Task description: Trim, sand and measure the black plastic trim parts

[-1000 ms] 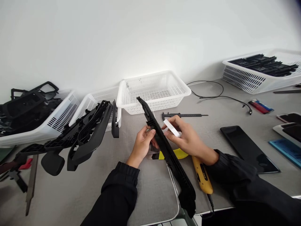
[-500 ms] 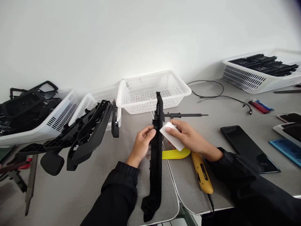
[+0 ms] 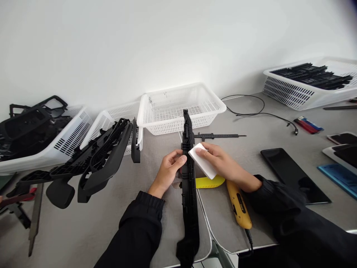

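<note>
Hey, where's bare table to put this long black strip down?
Bare grey table lies between your left sleeve and the black brackets; another between the caliper, the cable and the dark tablet. Crowded: around the strip in the left hand, with yellow tools under the right hand and its white block.

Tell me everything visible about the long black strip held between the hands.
The long black strip looks like moulded plastic, with ribs and notches along its edge. It runs from the near table edge toward the white basket, far tip raised. The left hand pinches its middle; the white block in the right hand rests against its right side.
</note>
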Action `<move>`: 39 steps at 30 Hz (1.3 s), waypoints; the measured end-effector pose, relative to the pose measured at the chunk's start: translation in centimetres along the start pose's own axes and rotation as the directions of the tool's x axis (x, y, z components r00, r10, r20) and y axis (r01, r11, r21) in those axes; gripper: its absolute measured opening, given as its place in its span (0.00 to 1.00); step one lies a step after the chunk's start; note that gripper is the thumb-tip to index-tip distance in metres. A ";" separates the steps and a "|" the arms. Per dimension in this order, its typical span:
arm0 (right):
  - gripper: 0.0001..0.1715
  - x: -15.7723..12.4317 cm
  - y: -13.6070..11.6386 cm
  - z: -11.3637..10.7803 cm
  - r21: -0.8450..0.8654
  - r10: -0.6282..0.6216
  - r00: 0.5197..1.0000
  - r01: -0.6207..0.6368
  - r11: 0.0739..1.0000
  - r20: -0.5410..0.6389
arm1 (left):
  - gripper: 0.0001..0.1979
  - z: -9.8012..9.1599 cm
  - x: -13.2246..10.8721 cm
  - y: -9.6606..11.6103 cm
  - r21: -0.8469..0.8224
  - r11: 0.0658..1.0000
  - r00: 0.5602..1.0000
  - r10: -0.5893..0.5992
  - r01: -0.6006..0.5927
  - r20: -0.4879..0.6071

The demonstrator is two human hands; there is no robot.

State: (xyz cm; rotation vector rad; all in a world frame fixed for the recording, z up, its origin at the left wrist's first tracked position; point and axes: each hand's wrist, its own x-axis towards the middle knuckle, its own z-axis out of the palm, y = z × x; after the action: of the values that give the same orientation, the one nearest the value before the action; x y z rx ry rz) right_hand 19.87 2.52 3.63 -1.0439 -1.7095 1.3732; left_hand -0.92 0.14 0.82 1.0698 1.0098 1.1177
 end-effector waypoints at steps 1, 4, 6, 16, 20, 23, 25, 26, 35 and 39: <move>0.28 0.0 0.0 0.0 -0.013 -0.003 1.000 0.003 1.000 0.018 | 0.22 0.0 0.0 0.0 0.002 1.000 1.000 -0.009 0.009 0.003; 0.27 0.0 0.0 -0.2 -0.035 -0.013 0.999 0.015 0.999 0.038 | 0.23 0.1 -0.1 0.1 0.004 1.000 1.000 -0.009 0.009 0.013; 0.26 0.0 -0.1 -0.2 -0.034 -0.017 1.000 0.016 0.999 -0.011 | 0.23 0.1 -0.1 0.2 0.007 1.000 1.000 -0.004 0.004 0.019; 0.25 0.0 0.1 0.1 -0.055 -0.030 0.997 0.026 0.998 -0.077 | 0.27 -0.2 0.2 -0.4 0.042 0.999 1.000 0.005 -0.006 0.021; 0.26 0.0 0.1 0.1 -0.090 -0.042 0.997 0.037 0.995 -0.058 | 0.27 -0.2 0.3 -0.5 0.039 0.999 1.000 -0.005 0.004 0.019; 0.25 0.1 0.1 0.0 -0.093 -0.040 0.999 0.036 0.995 -0.036 | 0.27 -0.2 0.2 -0.4 0.045 0.999 1.000 -0.003 0.002 0.023; 0.25 0.1 0.0 -0.1 -0.089 -0.041 0.998 0.036 0.995 -0.057 | 0.27 -0.2 0.2 -0.4 0.052 0.999 1.000 0.001 -0.003 0.025; 0.24 0.2 0.0 -0.1 -0.092 -0.045 0.997 0.039 0.995 -0.060 | 0.27 -0.2 0.2 -0.4 0.053 0.999 1.000 0.002 -0.003 0.024; 0.24 0.2 -0.3 -0.3 -0.120 -0.056 0.996 0.048 0.992 -0.062 | 0.27 -0.2 0.3 -0.6 0.040 0.999 1.000 0.005 -0.006 0.014; 0.25 0.1 -0.4 -0.3 -0.149 -0.035 0.996 0.048 0.988 0.083 | 0.27 -0.1 0.2 -0.5 0.034 0.999 0.999 0.000 0.001 -0.032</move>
State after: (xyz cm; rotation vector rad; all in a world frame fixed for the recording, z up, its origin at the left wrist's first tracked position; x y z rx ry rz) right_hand 20.04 2.72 4.10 -1.0419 -1.9082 1.2905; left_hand -0.86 0.34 0.26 1.0816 1.0576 1.1245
